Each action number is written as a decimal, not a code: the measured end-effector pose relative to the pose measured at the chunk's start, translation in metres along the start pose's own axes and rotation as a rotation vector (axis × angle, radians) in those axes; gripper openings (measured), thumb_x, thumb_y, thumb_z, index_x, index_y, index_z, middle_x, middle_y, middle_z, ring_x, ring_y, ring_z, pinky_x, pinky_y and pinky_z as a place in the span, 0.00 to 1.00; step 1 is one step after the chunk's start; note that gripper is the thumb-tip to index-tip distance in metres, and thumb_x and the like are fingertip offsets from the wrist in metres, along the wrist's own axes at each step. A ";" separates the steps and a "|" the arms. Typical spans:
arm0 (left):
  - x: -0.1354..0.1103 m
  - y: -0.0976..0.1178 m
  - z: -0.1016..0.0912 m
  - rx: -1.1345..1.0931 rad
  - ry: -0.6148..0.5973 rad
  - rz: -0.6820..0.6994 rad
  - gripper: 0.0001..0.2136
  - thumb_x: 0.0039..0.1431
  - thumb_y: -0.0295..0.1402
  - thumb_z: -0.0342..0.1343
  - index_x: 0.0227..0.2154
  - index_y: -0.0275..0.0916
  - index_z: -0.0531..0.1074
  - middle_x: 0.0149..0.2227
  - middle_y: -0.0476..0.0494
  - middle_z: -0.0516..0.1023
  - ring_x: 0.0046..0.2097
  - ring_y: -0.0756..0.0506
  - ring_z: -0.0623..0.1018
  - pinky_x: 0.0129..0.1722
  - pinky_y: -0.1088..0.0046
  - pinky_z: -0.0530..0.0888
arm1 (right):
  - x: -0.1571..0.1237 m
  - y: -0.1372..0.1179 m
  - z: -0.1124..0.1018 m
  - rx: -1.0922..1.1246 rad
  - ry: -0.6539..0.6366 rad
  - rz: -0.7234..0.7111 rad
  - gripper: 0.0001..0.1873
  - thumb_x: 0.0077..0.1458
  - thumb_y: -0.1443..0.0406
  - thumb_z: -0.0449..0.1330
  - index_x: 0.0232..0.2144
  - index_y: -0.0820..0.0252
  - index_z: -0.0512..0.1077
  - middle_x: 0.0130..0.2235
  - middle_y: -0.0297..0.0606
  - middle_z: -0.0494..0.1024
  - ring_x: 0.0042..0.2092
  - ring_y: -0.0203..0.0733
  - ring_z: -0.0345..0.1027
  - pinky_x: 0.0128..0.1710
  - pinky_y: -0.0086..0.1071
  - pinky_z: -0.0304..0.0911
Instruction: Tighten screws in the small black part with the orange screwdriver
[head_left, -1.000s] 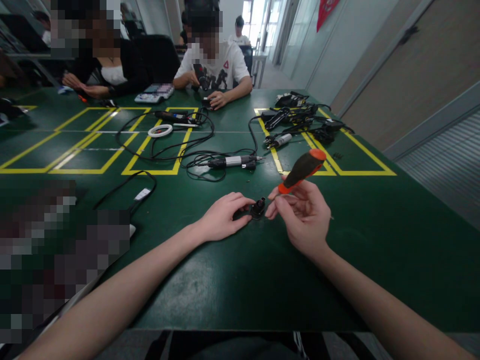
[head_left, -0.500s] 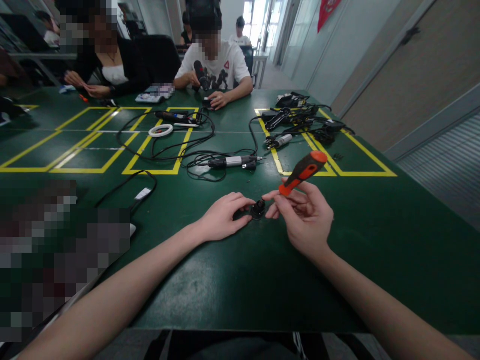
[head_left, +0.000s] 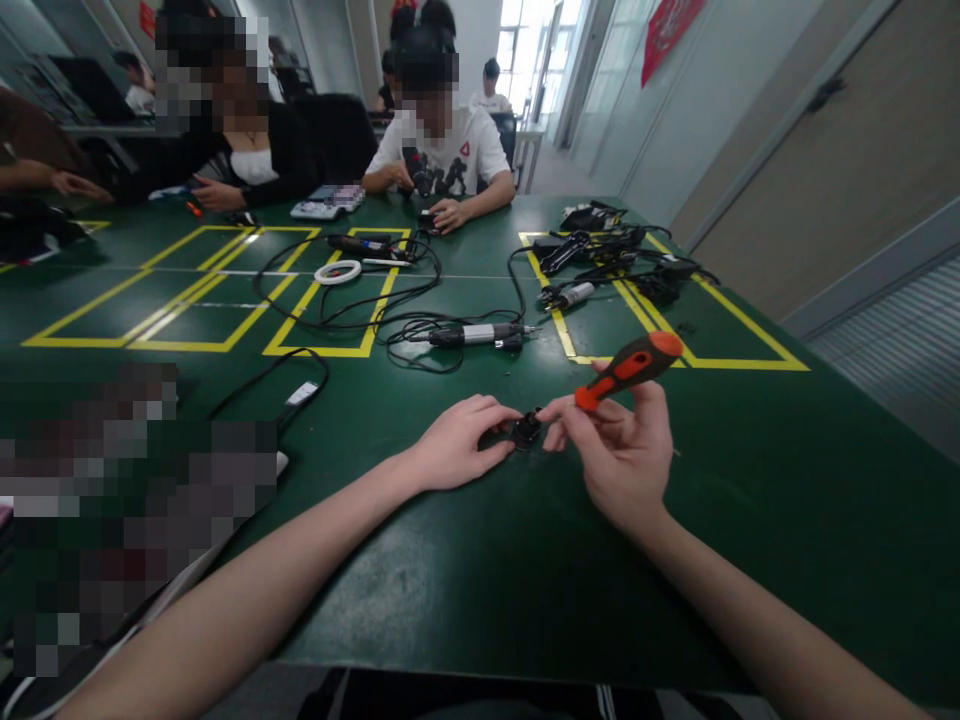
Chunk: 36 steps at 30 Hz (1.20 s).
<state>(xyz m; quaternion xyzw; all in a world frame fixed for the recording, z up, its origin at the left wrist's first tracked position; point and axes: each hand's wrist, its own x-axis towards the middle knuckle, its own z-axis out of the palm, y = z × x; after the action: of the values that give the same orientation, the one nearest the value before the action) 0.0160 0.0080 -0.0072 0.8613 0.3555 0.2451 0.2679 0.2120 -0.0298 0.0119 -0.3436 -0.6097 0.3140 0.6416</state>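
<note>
A small black round part (head_left: 527, 430) with a raised middle stands on the green table (head_left: 420, 590). From its left side my left hand (head_left: 469, 440) grips it between thumb and fingers. My right hand (head_left: 626, 450) holds a screwdriver (head_left: 630, 370) with a red and black handle, tilted with its butt end up and to the right. The shaft of the screwdriver is hidden by the hand. My right index fingertip reaches to the top of the black part; whether it presses on it I cannot tell.
Beyond my hands lies an electric screwdriver (head_left: 476, 335) with a looped black cable. A white ring (head_left: 337, 272) sits farther left, and a heap of black cables and tools (head_left: 600, 250) at the back right. Yellow tape marks the table. A person (head_left: 442, 150) works across from me.
The view has shifted, so everything sits slightly right and lower. The screwdriver leans farther to the right in my right hand. My left hand stays at the black part.
</note>
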 end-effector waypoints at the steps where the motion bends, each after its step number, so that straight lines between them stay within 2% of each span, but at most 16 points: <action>1: 0.000 0.000 0.000 0.000 -0.001 -0.003 0.12 0.68 0.31 0.60 0.52 0.39 0.77 0.44 0.41 0.79 0.45 0.43 0.78 0.48 0.65 0.76 | 0.000 0.000 0.000 0.004 0.002 -0.001 0.16 0.67 0.63 0.66 0.51 0.48 0.64 0.32 0.27 0.83 0.23 0.36 0.76 0.25 0.32 0.77; 8: 0.000 -0.001 0.001 -0.004 0.001 0.004 0.12 0.68 0.32 0.60 0.53 0.39 0.77 0.44 0.41 0.79 0.46 0.42 0.79 0.48 0.64 0.76 | 0.002 0.001 0.001 0.052 0.027 -0.042 0.15 0.65 0.69 0.65 0.45 0.49 0.63 0.32 0.26 0.84 0.22 0.33 0.73 0.22 0.27 0.73; 12: 0.000 -0.002 0.002 -0.011 0.007 -0.002 0.12 0.67 0.31 0.61 0.52 0.40 0.77 0.43 0.43 0.79 0.45 0.43 0.79 0.48 0.65 0.76 | 0.003 -0.001 0.000 -0.005 0.063 -0.032 0.11 0.62 0.71 0.66 0.44 0.52 0.72 0.35 0.29 0.82 0.23 0.32 0.72 0.22 0.28 0.72; 17: 0.001 -0.001 0.001 -0.014 -0.002 -0.003 0.12 0.67 0.30 0.61 0.52 0.37 0.78 0.44 0.41 0.79 0.45 0.42 0.78 0.47 0.65 0.76 | 0.004 -0.003 -0.002 -0.111 0.055 -0.019 0.11 0.62 0.70 0.66 0.46 0.55 0.79 0.30 0.29 0.77 0.24 0.33 0.72 0.23 0.29 0.73; 21: 0.001 -0.001 0.001 -0.020 -0.005 -0.006 0.13 0.67 0.30 0.61 0.53 0.38 0.78 0.43 0.42 0.79 0.45 0.43 0.78 0.46 0.67 0.75 | 0.004 0.003 -0.003 -0.105 0.147 -0.043 0.19 0.56 0.70 0.71 0.49 0.53 0.76 0.34 0.30 0.82 0.25 0.35 0.77 0.25 0.30 0.77; 23: 0.000 -0.002 0.001 -0.021 0.004 -0.001 0.13 0.67 0.29 0.61 0.52 0.37 0.78 0.43 0.42 0.79 0.45 0.43 0.78 0.46 0.67 0.75 | 0.004 0.005 -0.003 -0.071 0.144 -0.060 0.23 0.56 0.72 0.71 0.51 0.52 0.73 0.35 0.29 0.84 0.26 0.35 0.77 0.25 0.29 0.76; 29: 0.001 -0.003 0.001 -0.012 0.014 0.010 0.11 0.67 0.30 0.60 0.51 0.39 0.77 0.43 0.43 0.79 0.45 0.44 0.78 0.46 0.67 0.75 | 0.003 0.004 -0.001 0.007 0.021 -0.060 0.17 0.66 0.71 0.61 0.55 0.51 0.71 0.37 0.32 0.86 0.25 0.32 0.75 0.25 0.27 0.74; 36: 0.001 -0.003 -0.001 -0.011 0.014 0.006 0.11 0.67 0.30 0.60 0.51 0.39 0.78 0.42 0.43 0.78 0.43 0.44 0.77 0.47 0.67 0.75 | 0.003 0.005 0.001 0.074 -0.003 -0.043 0.18 0.65 0.70 0.64 0.54 0.50 0.68 0.35 0.30 0.86 0.25 0.32 0.74 0.26 0.26 0.74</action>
<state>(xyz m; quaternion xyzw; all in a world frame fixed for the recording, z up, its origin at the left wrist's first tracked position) 0.0145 0.0103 -0.0083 0.8590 0.3536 0.2540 0.2695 0.2116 -0.0247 0.0098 -0.3060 -0.6060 0.3232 0.6593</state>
